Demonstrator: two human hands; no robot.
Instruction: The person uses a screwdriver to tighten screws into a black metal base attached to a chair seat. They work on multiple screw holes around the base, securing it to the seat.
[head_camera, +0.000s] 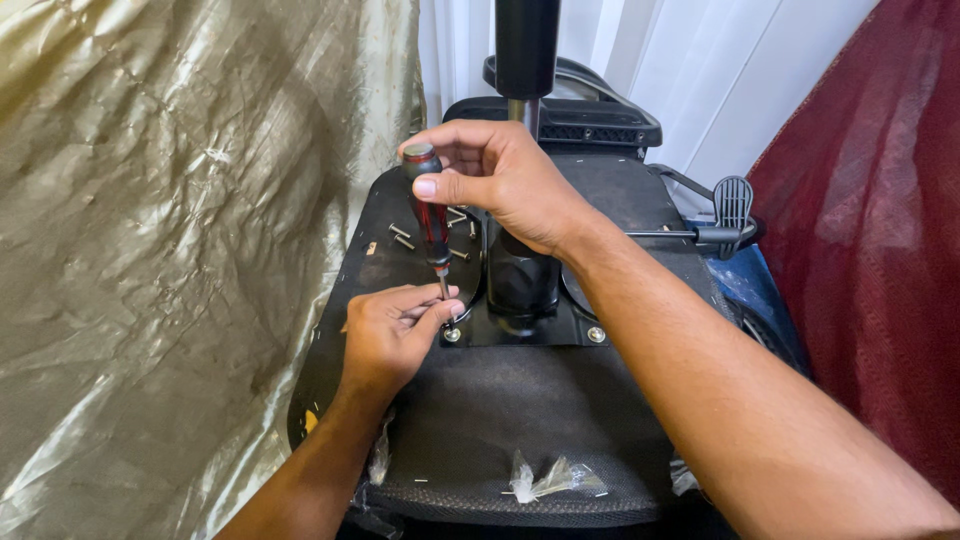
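My right hand (500, 180) grips the top of a red-and-black screwdriver (431, 218) that stands upright. Its tip points down at a silver screw (452, 334) in the black metal plate (520, 335) on the underside of an upturned office chair seat (500, 420). My left hand (392, 330) pinches the screwdriver's shaft just above that screw. A second screw (596, 334) sits at the plate's right corner. The chair's black gas cylinder (525, 50) rises from the plate's middle.
Several loose bolts (402, 236) lie on the seat base behind the screwdriver. A lever with a grey paddle (732, 205) sticks out right. Bits of clear plastic (550, 482) cling near the front edge. Gold fabric (170, 250) hangs left, dark red fabric (880, 250) right.
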